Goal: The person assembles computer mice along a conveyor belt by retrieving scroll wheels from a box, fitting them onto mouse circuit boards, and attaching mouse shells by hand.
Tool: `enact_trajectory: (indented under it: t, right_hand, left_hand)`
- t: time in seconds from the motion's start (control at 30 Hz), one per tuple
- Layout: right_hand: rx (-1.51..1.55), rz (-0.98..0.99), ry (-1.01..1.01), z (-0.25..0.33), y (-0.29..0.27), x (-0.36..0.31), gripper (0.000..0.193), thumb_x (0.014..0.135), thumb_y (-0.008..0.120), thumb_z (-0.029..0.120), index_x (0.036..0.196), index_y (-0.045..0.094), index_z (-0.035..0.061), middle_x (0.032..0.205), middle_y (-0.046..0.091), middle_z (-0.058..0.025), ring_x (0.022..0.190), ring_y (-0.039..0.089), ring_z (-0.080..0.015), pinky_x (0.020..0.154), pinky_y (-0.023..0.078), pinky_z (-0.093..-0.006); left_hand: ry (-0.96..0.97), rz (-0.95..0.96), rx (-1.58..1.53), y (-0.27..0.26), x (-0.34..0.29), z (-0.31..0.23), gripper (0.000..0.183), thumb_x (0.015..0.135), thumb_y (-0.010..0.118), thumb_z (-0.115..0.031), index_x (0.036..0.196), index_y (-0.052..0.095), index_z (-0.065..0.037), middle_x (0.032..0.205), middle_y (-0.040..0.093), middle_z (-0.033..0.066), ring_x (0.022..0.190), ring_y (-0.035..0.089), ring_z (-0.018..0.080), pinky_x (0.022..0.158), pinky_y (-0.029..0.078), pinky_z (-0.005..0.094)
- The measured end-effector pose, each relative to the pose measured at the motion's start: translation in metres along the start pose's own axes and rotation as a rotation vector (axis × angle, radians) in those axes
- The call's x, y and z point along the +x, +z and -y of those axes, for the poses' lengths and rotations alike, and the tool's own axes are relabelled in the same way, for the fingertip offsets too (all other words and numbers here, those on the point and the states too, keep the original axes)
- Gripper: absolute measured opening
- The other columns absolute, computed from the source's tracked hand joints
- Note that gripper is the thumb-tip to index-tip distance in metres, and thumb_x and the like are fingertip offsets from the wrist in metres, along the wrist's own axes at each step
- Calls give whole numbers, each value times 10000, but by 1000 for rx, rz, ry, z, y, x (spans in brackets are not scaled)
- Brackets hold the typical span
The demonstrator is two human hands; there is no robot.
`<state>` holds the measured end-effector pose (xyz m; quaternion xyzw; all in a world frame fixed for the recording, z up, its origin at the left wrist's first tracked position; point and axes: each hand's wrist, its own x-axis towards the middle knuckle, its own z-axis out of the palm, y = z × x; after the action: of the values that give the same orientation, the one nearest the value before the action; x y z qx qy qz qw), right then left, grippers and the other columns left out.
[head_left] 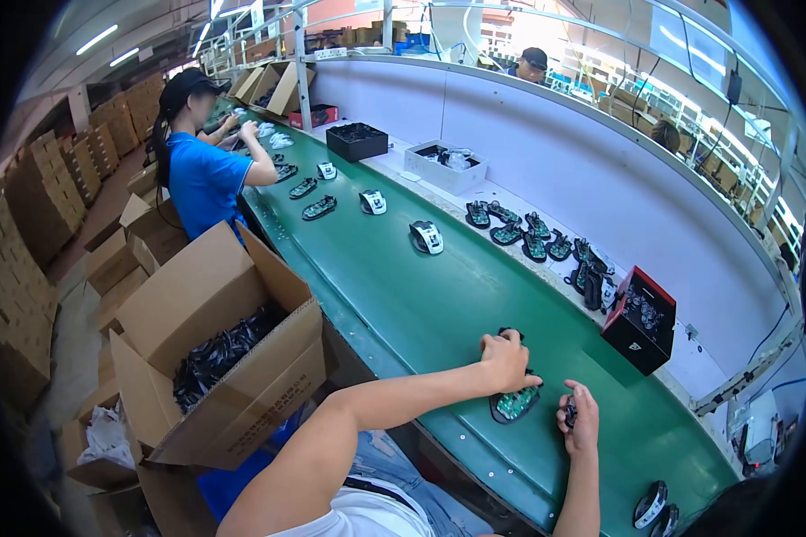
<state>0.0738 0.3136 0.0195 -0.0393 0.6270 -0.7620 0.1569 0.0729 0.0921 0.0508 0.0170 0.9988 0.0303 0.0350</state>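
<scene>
My left hand (505,365) is closed on a black computer-mouse base with a green circuit board (516,405), which lies on the green conveyor belt (376,286). Its fingers cover the far end of the base, where a bit of black shows past them. To the right, my right hand (586,421) is raised a little apart from the base, fingers curled around a small black part (570,410) too small to name. Beyond both hands, several mouse bases with green boards (507,234) lie grouped on the ledge along the belt.
A black box of small parts (641,315) stands at the belt's far edge. White-and-black mouse shells (426,237) dot the belt. An open carton of black parts (278,358) is at my left. Farther left, a co-worker in a blue shirt (201,183) handles pieces. Two mice (650,504) lie lower right.
</scene>
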Motion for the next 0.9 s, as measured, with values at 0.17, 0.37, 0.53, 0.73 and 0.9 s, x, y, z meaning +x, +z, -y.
enact_trajectory:
  t: [0.17, 0.37, 0.53, 0.73, 0.9]
  right_hand:
    - [-477, -9, -151, -9, 9, -4, 169, 940, 641, 136, 1073, 649, 33, 748, 643, -45, 498, 558, -80, 410, 389, -214]
    - [-1005, -41, -615, -7, 38, -13, 248, 810, 739, 110, 1029, 677, 10, 962, 703, -189, 883, 693, -346, 804, 538, -403]
    - [-826, -84, -487, -13, 21, -7, 224, 840, 713, 82, 1049, 677, 11, 759, 664, -96, 647, 659, -200, 611, 517, -321]
    - [-450, -177, -223, -15, 12, -7, 175, 921, 641, 83, 1080, 634, 9, 633, 541, 15, 475, 499, -51, 424, 360, -206]
    - [-474, -151, -226, -17, 8, -5, 163, 921, 633, 71, 1064, 626, -9, 652, 543, 1, 473, 501, -54, 417, 359, -205]
  left_hand:
    - [228, -87, 0, -5, 11, 5, 633, 878, 591, -620, 1152, 663, -53, 1104, 626, 184, 990, 656, 346, 869, 447, 495]
    - [677, -422, -386, 38, 31, 47, 575, 873, 634, -550, 1236, 624, -104, 1346, 524, 213, 1304, 444, 402, 1003, 408, 547]
    - [866, -321, -464, 54, 31, 43, 555, 905, 635, -472, 1291, 586, -75, 1401, 498, 180, 1330, 441, 393, 1072, 374, 531]
    - [495, -1007, -507, -5, 108, 138, 380, 837, 667, -232, 520, 515, -89, 518, 523, 146, 475, 546, 340, 482, 434, 449]
    - [-186, -1003, -291, -35, 153, 281, 263, 876, 605, -279, 730, 631, -61, 753, 667, 174, 722, 661, 364, 645, 520, 488]
